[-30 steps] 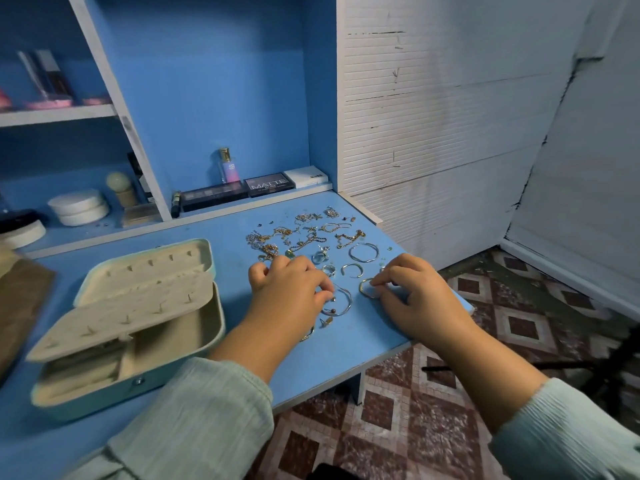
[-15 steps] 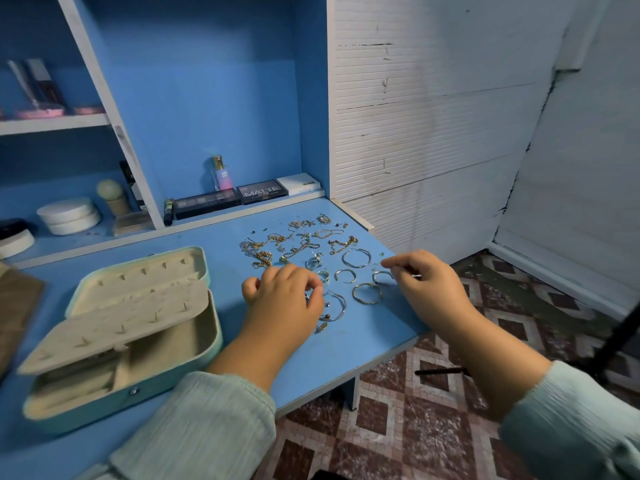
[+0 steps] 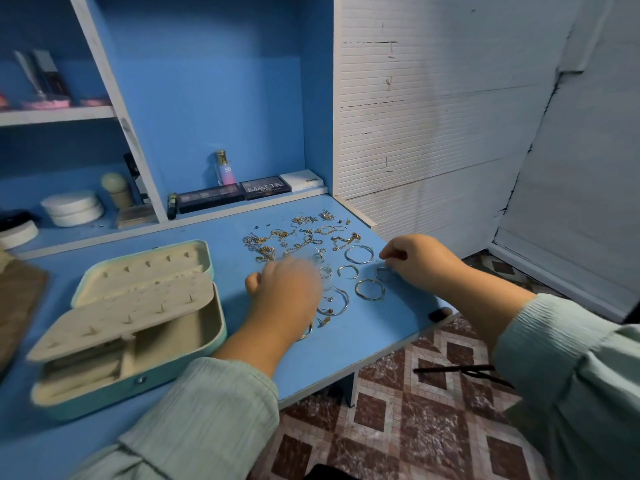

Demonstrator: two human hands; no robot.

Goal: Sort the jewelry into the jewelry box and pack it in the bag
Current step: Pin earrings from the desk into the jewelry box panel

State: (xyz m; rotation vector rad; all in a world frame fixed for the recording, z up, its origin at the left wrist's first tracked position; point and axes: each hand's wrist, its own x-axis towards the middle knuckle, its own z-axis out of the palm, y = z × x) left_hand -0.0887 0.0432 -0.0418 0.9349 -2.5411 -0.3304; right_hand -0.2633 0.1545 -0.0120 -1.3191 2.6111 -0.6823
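Gold and silver jewelry [image 3: 311,242] lies scattered; left hand [image 3: 287,289] blurred, unreadable; right hand [image 3: 420,259] curled, contents unclear.

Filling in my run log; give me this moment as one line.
stage: sorting | left hand: blurred, over loose jewellery | right hand: pinching near small hoop | pale green hinged jewellery box: open | blue desk

A home dressing corner: blue vanity desk [image 3: 346,351] with shelves [image 3: 55,114] beyond the fingers holding a perfume bottle [image 3: 224,168], eyeshadow palettes [image 3: 265,187] and cream jars [image 3: 72,207]; worn white wall panelling [image 3: 433,116], patterned floor tiles [image 3: 408,427] below.
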